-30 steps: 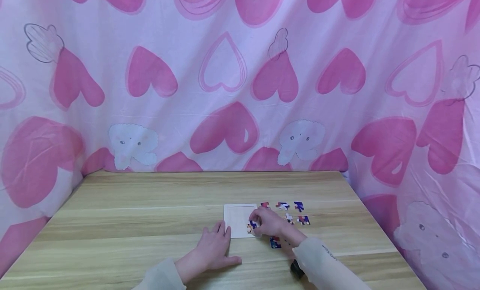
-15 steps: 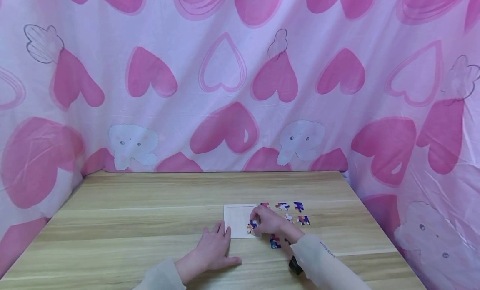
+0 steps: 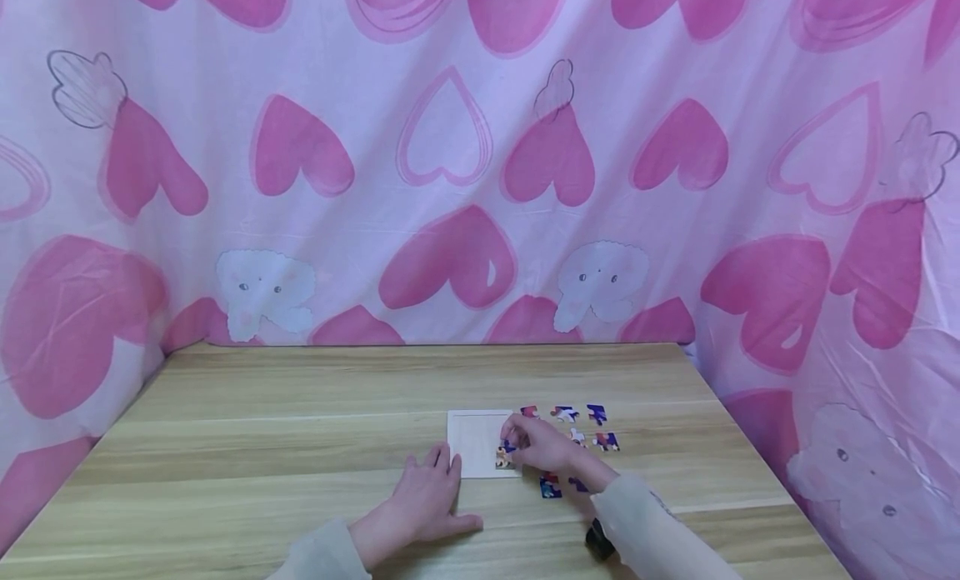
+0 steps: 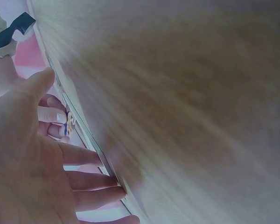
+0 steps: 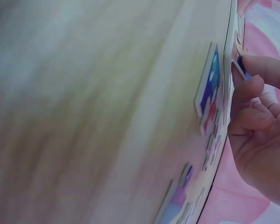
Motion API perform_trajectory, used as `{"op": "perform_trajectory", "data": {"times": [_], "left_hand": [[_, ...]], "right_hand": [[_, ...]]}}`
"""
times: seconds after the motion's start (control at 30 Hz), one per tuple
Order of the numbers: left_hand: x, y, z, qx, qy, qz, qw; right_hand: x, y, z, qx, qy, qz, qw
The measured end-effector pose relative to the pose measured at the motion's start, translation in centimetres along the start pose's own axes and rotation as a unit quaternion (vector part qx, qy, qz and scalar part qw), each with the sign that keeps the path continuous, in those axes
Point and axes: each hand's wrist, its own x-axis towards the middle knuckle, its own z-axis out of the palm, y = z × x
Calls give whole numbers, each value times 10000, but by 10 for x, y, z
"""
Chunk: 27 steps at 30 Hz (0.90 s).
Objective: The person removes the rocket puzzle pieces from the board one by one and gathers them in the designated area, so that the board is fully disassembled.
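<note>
A white square puzzle tray [image 3: 472, 442] lies on the wooden table. My right hand [image 3: 543, 443] pinches a jigsaw piece [image 3: 504, 457] over the tray's near right corner. In the right wrist view, that piece [image 5: 240, 60] stands tilted between thumb and fingers, close to the tray's edge. My left hand [image 3: 429, 492] rests with spread fingers at the tray's left side; in the left wrist view its fingertips meet the tray's edge [image 4: 102, 156]. Right of the tray lie several loose jigsaw pieces [image 3: 606, 441], a few partly hidden behind my right hand and forearm.
The wooden table [image 3: 300, 413] reaches back to a pink heart-patterned cloth [image 3: 450, 147], which also hangs along both sides. A black wrist device [image 3: 598, 540] shows beneath the right sleeve. One loose piece [image 3: 551, 486] lies just off the tray's near right corner.
My right hand has shifted the pinched jigsaw piece slightly and turned it a little at the tray's corner. The left hand has stayed in place.
</note>
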Motion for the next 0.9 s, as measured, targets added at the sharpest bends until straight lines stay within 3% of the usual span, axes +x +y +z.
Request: {"op": "perform_trajectory", "data": {"times": [0.3, 0.6, 0.9], "left_hand": [[1, -1, 3, 42, 21, 10, 10000], [-1, 1, 1, 1, 61, -1, 10000], [-1, 2, 4, 42, 109, 26, 9999]], "right_hand": [[-10, 13, -7, 304, 244, 139, 9991], [-26, 13, -20, 614, 200, -375, 9972], [-47, 25, -34, 826, 148, 119, 9964]]}}
